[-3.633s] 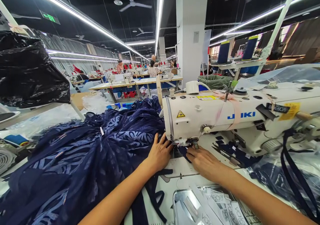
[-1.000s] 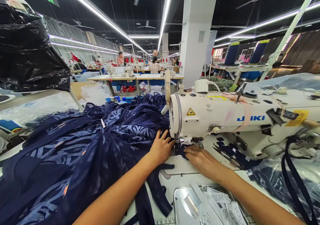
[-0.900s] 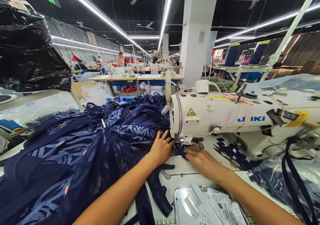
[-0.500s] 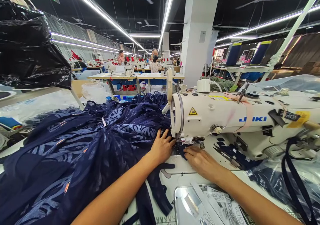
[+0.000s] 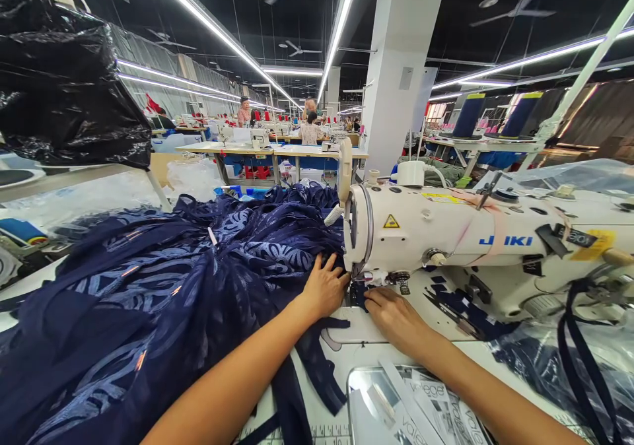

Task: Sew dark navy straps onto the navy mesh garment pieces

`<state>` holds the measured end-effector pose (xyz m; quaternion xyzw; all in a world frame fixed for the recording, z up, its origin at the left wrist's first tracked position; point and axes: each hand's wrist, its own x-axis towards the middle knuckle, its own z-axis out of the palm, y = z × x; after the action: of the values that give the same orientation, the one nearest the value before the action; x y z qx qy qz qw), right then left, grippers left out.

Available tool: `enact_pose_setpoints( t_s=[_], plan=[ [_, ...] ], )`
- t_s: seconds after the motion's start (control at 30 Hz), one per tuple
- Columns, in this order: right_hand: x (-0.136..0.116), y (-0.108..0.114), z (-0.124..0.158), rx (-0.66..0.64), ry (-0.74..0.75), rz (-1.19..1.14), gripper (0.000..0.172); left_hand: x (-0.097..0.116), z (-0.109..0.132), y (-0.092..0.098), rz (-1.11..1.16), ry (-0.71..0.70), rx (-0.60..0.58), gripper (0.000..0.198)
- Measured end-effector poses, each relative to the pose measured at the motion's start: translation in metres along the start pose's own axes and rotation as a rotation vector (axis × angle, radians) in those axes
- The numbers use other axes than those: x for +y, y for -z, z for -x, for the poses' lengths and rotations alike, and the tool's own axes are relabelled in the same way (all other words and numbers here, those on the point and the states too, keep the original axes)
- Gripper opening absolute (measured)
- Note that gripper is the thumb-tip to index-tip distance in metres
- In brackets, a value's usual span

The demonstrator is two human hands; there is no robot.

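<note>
A white sewing machine [image 5: 438,224] stands on the right, with its needle area low at its left end. My left hand [image 5: 324,288] rests on navy lace fabric [image 5: 277,253] just left of the needle, fingers spread. On the other side, my right hand [image 5: 393,313] has its fingers closed on the edge of a small navy fabric piece [image 5: 360,293] at the presser foot. Its fingertips are partly hidden. The large heap of navy garments spreads left from the machine, and navy straps [image 5: 319,369] hang towards me below my left wrist.
A metal tray [image 5: 369,409] of printed labels [image 5: 430,399] lies near my right forearm. Black-handled tweezers or snips [image 5: 453,309] lie among navy scraps under the machine arm. A black plastic bag [image 5: 74,88] hangs at left. Thread cones [image 5: 468,116] stand behind; people work farther back.
The view has shifted slightly, so the machine and background sit a little farther right. Both hands keep nearly the same place at the presser foot.
</note>
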<state>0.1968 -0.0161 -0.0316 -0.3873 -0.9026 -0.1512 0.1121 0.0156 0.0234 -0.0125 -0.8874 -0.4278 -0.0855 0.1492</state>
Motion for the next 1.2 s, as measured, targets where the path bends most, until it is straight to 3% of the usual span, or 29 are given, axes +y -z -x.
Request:
enact_pose_setpoints(
  t_s=[0.17,0.33,0.53,0.7,0.77,0.9,1.0,1.1,1.2],
  plan=[
    [0.003,0.0,-0.002,0.008,-0.013,-0.004,0.02,0.0,0.0,0.0,-0.016,0.009,0.005,0.025],
    [0.022,0.009,0.0,-0.036,-0.01,0.054,0.027,-0.001,0.003,0.002,-0.006,0.035,0.011,0.025],
    [0.036,0.013,0.006,-0.058,-0.073,-0.006,0.032,0.014,0.016,0.025,0.01,0.036,0.021,0.023],
    [0.033,0.016,0.007,-0.123,-0.089,-0.069,0.035,0.041,0.046,0.046,0.352,-0.266,-0.101,0.037],
    [0.032,0.019,0.006,-0.15,-0.108,-0.079,0.034,0.047,0.06,0.051,0.45,-0.317,-0.175,0.043],
    [0.034,0.021,0.006,-0.187,-0.13,-0.096,0.037,0.049,0.092,0.066,0.541,-0.207,-0.217,0.044],
    [0.036,0.019,0.006,-0.207,-0.153,-0.118,0.04,0.047,0.124,0.092,0.648,-0.056,-0.23,0.037],
    [0.036,0.017,0.007,-0.212,-0.158,-0.119,0.041,0.04,0.154,0.122,0.779,0.054,-0.318,0.028],
    [0.035,0.016,0.005,-0.213,-0.139,-0.096,0.038,0.026,0.169,0.134,0.684,0.144,-0.169,0.025]
  ],
)
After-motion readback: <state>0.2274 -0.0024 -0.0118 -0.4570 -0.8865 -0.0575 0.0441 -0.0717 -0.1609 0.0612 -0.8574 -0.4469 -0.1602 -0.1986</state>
